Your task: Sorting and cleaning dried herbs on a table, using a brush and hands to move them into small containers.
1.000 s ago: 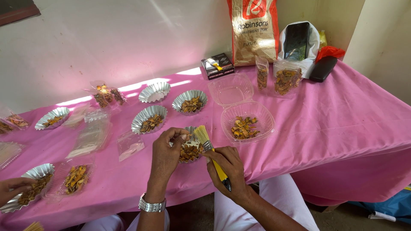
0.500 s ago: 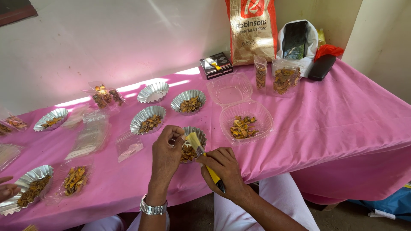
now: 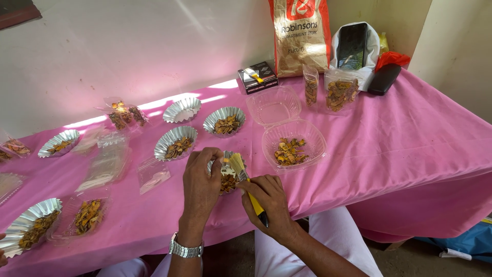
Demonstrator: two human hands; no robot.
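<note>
My left hand (image 3: 201, 180) grips the rim of a small fluted foil cup (image 3: 226, 177) of brown dried pieces near the front edge of the pink table (image 3: 400, 149). My right hand (image 3: 268, 197) holds a yellow-handled brush (image 3: 245, 182), bristles pointing up and over the cup. A metal watch sits on my left wrist.
Several other foil cups (image 3: 176, 143) of dried pieces lie to the left and behind. An open clear plastic clamshell (image 3: 293, 144) holds more pieces. A brown paper bag (image 3: 300, 36), small clear bags (image 3: 339, 93), a dark box (image 3: 258, 77) and a phone (image 3: 351, 46) stand at the back.
The brush has shifted slightly over the cup, and both hands have stayed at the cup. The hand at the far left edge has almost left the view.
</note>
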